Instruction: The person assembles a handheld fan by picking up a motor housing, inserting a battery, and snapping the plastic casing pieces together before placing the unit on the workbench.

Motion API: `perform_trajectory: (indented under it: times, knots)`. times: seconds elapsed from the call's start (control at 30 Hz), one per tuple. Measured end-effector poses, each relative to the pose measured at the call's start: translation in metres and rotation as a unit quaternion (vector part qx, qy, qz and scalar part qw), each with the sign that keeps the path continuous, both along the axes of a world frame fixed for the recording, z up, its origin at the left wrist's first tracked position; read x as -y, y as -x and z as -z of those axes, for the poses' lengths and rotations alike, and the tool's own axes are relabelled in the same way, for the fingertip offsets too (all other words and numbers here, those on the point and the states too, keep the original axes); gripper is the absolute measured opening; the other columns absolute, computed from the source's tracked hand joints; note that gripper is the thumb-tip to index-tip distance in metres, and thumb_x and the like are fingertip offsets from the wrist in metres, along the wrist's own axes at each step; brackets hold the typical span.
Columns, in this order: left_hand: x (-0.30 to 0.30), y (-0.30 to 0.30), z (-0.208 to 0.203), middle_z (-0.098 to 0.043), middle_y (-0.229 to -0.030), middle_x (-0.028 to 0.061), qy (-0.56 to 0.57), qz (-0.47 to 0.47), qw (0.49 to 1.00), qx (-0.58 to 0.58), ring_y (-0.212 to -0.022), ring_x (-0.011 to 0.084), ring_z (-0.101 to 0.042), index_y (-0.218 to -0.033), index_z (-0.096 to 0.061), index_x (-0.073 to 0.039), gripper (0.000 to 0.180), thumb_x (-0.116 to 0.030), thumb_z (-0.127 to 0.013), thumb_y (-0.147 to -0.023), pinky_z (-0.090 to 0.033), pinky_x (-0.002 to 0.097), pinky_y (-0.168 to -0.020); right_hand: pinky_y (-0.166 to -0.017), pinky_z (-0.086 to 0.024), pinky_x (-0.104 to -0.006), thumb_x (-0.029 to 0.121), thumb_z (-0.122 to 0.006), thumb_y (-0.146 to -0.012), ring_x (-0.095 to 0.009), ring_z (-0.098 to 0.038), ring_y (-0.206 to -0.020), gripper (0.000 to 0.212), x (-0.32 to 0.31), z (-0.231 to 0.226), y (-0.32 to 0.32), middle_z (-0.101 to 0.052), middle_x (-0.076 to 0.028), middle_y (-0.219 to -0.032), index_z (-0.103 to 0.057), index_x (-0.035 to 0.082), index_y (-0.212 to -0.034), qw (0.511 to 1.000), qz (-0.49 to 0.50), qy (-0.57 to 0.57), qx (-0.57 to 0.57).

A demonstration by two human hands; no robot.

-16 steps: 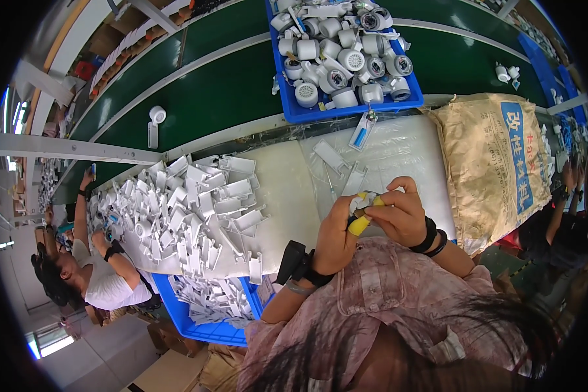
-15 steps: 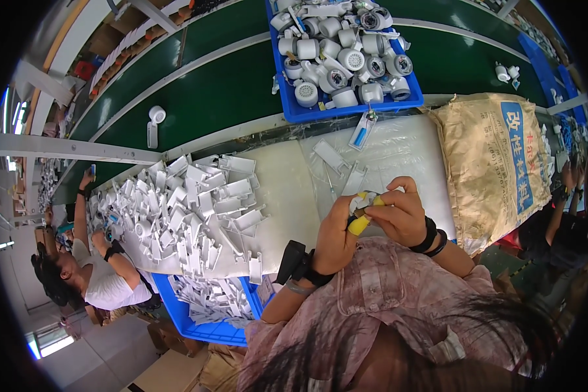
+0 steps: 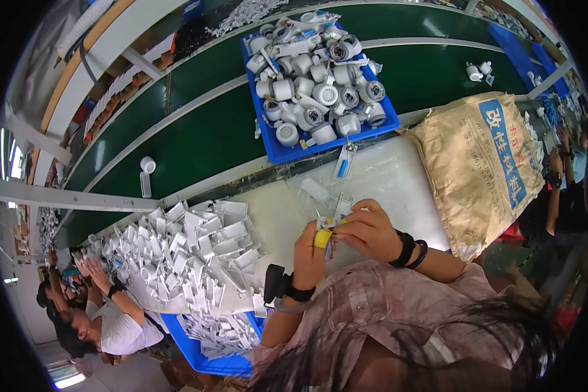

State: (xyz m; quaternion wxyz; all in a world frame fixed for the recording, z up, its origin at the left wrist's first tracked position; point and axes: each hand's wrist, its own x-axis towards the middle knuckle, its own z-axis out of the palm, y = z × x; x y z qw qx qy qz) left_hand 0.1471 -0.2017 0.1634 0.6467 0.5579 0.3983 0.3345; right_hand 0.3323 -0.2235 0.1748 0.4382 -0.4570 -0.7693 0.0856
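My left hand (image 3: 309, 253) and my right hand (image 3: 372, 234) meet over the front of the worktable, fingers pinched together. Between their fingertips is a small white plastic part (image 3: 326, 223), mostly hidden by the fingers. Yellow coverings (image 3: 321, 238) show at the fingertips. Just beyond the hands lie a flat white plastic piece (image 3: 315, 190) and another white piece (image 3: 343, 206). Farther off, a white housing with a blue strip (image 3: 344, 163) rests by the tray's near edge.
A blue tray (image 3: 307, 151) heaped with round white-and-grey housings stands ahead. White plastic covers (image 3: 189, 245) pile up at left, above a blue bin (image 3: 199, 359). A brown sack (image 3: 464, 176) lies right. Beyond runs a green conveyor (image 3: 196, 130); a co-worker (image 3: 127, 326) sits left.
The view has shifted, so the tray and sack appear farther left. Both hands stay together on the small part, with the fingers and part turned slightly. The co-worker at left has moved their hands.
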Motion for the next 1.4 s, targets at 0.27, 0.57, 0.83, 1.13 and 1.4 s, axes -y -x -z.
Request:
perform_trajectory:
  times: [0.27,0.57,0.83,1.13,1.4]
  knots:
    - [-0.147,0.061,0.025,-0.063,-0.087,0.0116,0.049,-0.17,0.984,0.033,-0.062,0.0173,-0.062,-0.122,-0.048,-0.007,0.031,-0.024,-0.042,-0.098,-0.054,0.0298,-0.048,-0.069,-0.049,-0.0294,0.004,-0.065,-0.083,-0.018,-0.063,-0.077,0.013,-0.09,0.007,-0.119,-0.065,-0.008,-0.087,-0.064,0.003,-0.096,0.964,0.146,0.161,-0.152]
    - [-0.322,0.181,0.139,-0.062,-0.109,0.0213,-0.106,-0.34,0.868,-0.346,-0.097,0.0314,-0.062,-0.117,-0.049,0.009,0.036,-0.019,-0.047,-0.095,-0.049,0.0358,-0.087,-0.076,-0.052,-0.0331,0.021,-0.066,-0.08,-0.022,-0.066,-0.08,0.031,-0.303,0.094,-0.278,-0.067,-0.011,-0.09,-0.062,0.003,-0.105,0.903,0.317,0.279,-0.077]
    - [-0.239,0.129,0.14,-0.055,-0.126,0.0157,-0.138,-0.3,0.907,-0.263,-0.119,0.0271,-0.05,-0.114,-0.056,0.005,0.031,0.004,-0.051,-0.084,-0.037,0.0339,-0.102,-0.095,-0.045,-0.0366,0.037,-0.057,-0.082,-0.033,-0.057,-0.111,0.05,-0.397,0.165,-0.343,-0.061,-0.021,-0.116,-0.058,0.004,-0.12,0.897,0.181,0.4,-0.057]
    - [-0.149,0.073,0.109,-0.054,-0.126,0.0082,0.057,-0.321,0.943,-0.063,-0.105,0.0147,-0.056,-0.114,-0.06,-0.001,0.034,0.003,-0.041,-0.085,-0.05,0.0281,-0.084,-0.06,-0.052,-0.0364,0.01,-0.062,-0.072,-0.026,-0.065,-0.069,0.007,-0.337,0.147,-0.377,-0.062,-0.009,-0.074,-0.06,0.005,-0.077,0.886,0.113,0.432,0.128]
    - [-0.115,0.039,0.086,-0.062,-0.108,0.0072,0.082,-0.221,0.972,0.005,-0.095,0.0158,-0.061,-0.11,-0.059,-0.003,0.02,-0.007,-0.048,-0.093,-0.052,0.0276,-0.077,-0.058,-0.049,-0.0294,0.006,-0.057,-0.075,-0.018,-0.055,-0.059,0.015,-0.256,0.07,-0.321,-0.055,-0.008,-0.07,-0.057,-0.001,-0.088,0.819,0.121,0.345,-0.442]
